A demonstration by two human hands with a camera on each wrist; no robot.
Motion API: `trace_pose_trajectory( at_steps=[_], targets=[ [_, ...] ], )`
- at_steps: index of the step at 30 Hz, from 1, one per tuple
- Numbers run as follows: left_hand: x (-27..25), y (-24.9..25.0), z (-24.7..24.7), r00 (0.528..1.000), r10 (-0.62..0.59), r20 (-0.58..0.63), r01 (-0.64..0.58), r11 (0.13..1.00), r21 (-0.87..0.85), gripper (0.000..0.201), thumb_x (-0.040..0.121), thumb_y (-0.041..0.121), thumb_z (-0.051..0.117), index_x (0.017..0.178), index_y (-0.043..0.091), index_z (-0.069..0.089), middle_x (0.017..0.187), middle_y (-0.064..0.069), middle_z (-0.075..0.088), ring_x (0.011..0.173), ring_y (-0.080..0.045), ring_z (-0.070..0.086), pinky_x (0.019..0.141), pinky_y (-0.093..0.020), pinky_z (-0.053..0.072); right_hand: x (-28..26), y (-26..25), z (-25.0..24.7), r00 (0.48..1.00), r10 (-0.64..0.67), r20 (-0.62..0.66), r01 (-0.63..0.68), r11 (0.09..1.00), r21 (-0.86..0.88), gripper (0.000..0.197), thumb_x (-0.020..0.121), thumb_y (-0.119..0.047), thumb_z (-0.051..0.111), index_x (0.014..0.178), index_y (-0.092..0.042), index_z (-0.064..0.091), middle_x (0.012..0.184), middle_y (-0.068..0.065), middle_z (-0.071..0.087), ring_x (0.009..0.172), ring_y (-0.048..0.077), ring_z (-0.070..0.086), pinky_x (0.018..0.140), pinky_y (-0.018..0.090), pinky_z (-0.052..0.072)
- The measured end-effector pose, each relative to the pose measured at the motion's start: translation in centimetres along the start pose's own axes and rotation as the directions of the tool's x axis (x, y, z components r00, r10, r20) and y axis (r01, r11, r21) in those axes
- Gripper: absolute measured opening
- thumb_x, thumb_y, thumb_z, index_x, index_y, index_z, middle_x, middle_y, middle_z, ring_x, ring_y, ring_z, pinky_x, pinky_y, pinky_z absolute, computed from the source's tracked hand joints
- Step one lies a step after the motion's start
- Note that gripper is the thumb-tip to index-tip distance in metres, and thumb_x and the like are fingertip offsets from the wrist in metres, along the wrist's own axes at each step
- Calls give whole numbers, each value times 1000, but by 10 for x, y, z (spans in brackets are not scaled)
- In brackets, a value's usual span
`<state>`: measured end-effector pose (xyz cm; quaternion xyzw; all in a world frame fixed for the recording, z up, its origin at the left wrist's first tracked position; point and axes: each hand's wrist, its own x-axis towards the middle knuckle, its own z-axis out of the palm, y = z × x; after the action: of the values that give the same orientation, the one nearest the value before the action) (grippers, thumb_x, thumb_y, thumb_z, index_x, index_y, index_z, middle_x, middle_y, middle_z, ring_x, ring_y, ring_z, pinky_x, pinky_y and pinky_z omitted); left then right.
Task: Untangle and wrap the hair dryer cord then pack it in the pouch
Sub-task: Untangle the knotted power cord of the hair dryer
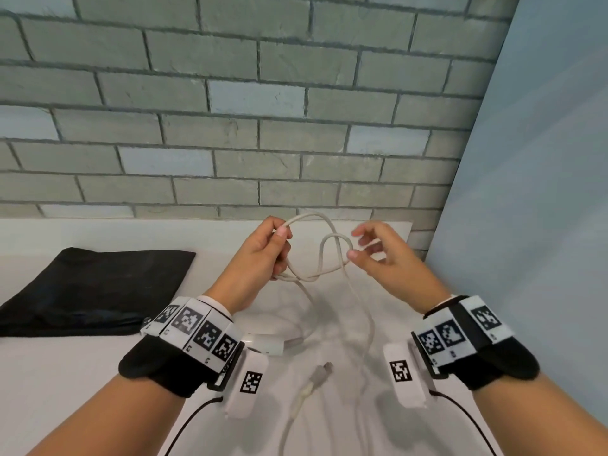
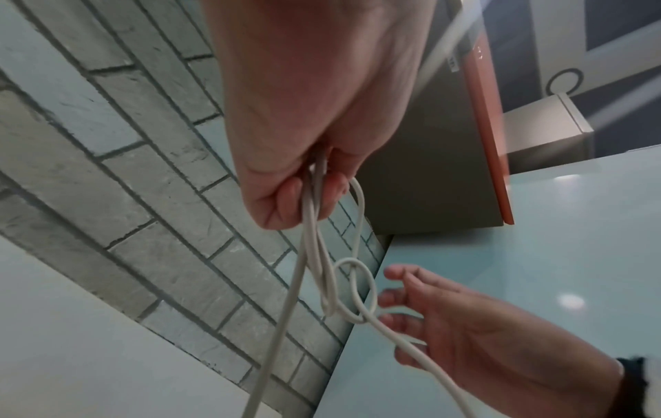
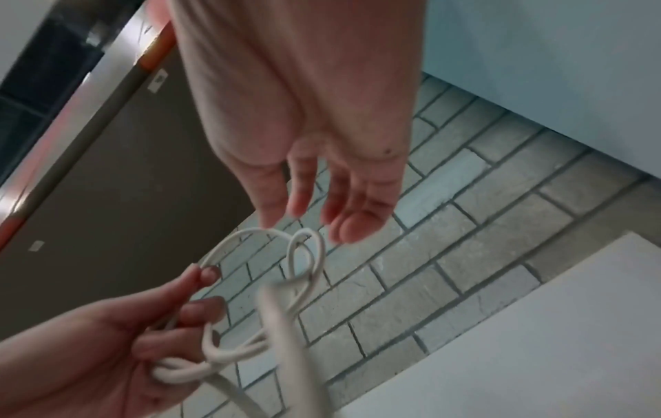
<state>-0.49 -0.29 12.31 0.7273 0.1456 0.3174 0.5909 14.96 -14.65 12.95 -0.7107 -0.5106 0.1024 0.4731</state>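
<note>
The white cord (image 1: 324, 258) is lifted above the white table (image 1: 82, 373), between the two hands, and it makes a loose knot there: a small loop (image 2: 354, 291) crosses over a bigger arc of the same cord. From the knot two strands hang down to the table, where the plug (image 1: 324, 370) lies near the front edge, between the wrists. A white rounded part, probably the hair dryer handle (image 1: 266, 345), shows just behind the left wristband; most of it is hidden, so I cannot tell how the dryer lies.

The left hand (image 1: 260, 258) holds the cord: thumb and forefinger pinch the upper arc, and the other fingers (image 3: 200, 311) are curled around the lower strands. In the left wrist view two strands come out between the closed fingers.

The right hand (image 1: 385, 258) is just beside the small loop. Its fingers (image 2: 404, 277) are spread and only a little bent. The thumb tip is touching or almost touching the loop, I cannot tell which. The right wrist view shows this hand with the palm free and nothing gripped.

The black pouch (image 1: 95, 291) lies flat on the left side of the table, well apart from the cord. Behind the table stands a grey brick wall (image 1: 230, 110), and a pale blue panel (image 1: 543, 192) closes the right side.
</note>
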Motion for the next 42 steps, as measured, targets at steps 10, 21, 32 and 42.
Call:
trace_pose_trajectory(
  at_steps=[10, 21, 32, 42],
  targets=[
    [3, -8, -15, 962, -173, -210, 26, 827, -562, 29, 99, 31, 26, 74, 22, 40, 82, -1, 55, 44, -7, 47, 48, -21, 35, -3, -4, 24, 967, 193, 166, -241, 908, 342, 8, 89, -5, 50, 85, -11, 47, 59, 6, 55, 50, 19, 55, 55, 30, 50],
    [1, 21, -12, 998, 46, -33, -13, 757, 654, 38, 91, 18, 44, 129, 18, 45, 138, 0, 41, 124, -18, 41, 104, -33, 33, 2, -19, 24, 992, 72, 100, -66, 996, -65, 18, 88, -20, 56, 73, -13, 48, 58, 6, 60, 34, 1, 42, 39, 12, 33],
    [20, 26, -20, 988, -154, -12, 143, 944, -299, 31, 97, 17, 36, 69, 11, 49, 63, 0, 36, 39, -3, 39, 42, -16, 40, -8, -14, 26, 908, 103, 407, -199, 959, 202, 19, 92, -29, 50, 81, -13, 50, 68, 5, 61, 65, 23, 59, 68, 35, 45],
    [29, 7, -75, 875, -294, -385, 21, 817, -576, 33, 99, 20, 31, 71, 13, 49, 54, 4, 50, 49, -6, 46, 54, -20, 43, -22, -2, 33, 856, 127, 500, -354, 849, 392, 10, 89, -9, 51, 79, -12, 49, 64, 6, 57, 49, 19, 61, 52, 27, 51]
  ],
)
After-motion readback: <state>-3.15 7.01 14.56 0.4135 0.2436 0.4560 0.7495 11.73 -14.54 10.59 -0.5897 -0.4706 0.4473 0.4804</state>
